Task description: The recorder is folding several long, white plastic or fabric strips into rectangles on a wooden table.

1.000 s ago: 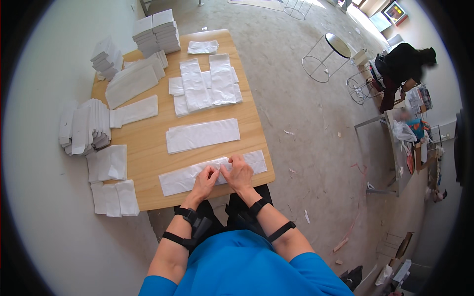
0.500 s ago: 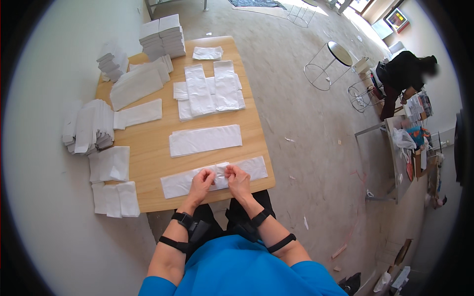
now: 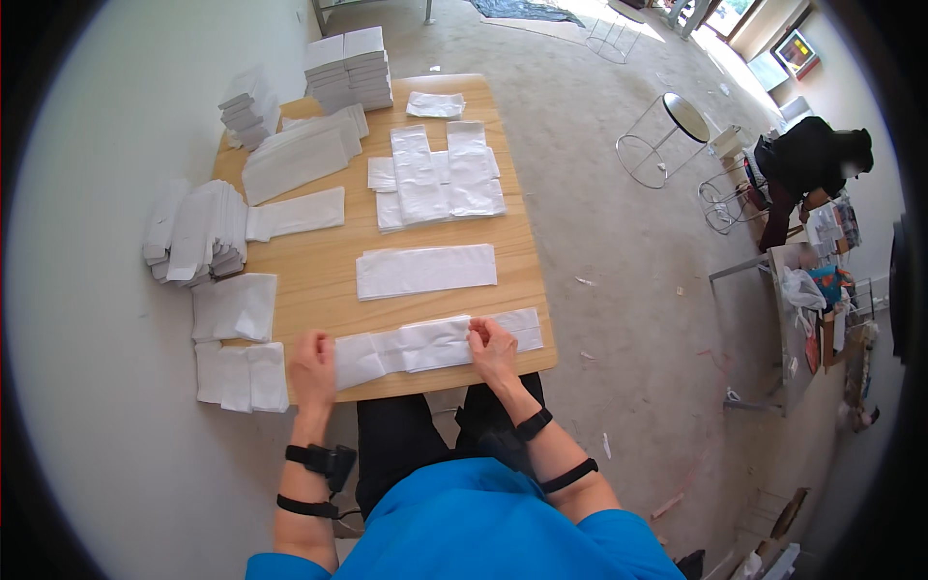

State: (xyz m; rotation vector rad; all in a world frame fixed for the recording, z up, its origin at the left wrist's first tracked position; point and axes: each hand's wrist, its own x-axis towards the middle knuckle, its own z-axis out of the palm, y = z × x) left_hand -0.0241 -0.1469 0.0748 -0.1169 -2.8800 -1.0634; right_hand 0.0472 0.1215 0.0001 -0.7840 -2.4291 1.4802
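Along the near edge of the wooden table lies a long stack of thin white folded sheets, with a top sheet spread over it. My right hand pinches the top sheet near its right end, fingertips on the far corner. At the left end of the stack, my left hand is closed, with the sheet's end at its fingers; it is a little smeared by motion. Just beyond lies another flat white pile.
Further back are crossed white piles and a small folded one. Tall white stacks and a fanned bundle line the wall side. Right of the table stand a round stool, a cluttered table and a bending person.
My hands were close together at the middle of the stack. The left has moved to its left end and the right slightly rightward, and the top sheet now lies spread between them. The view has shifted slightly.
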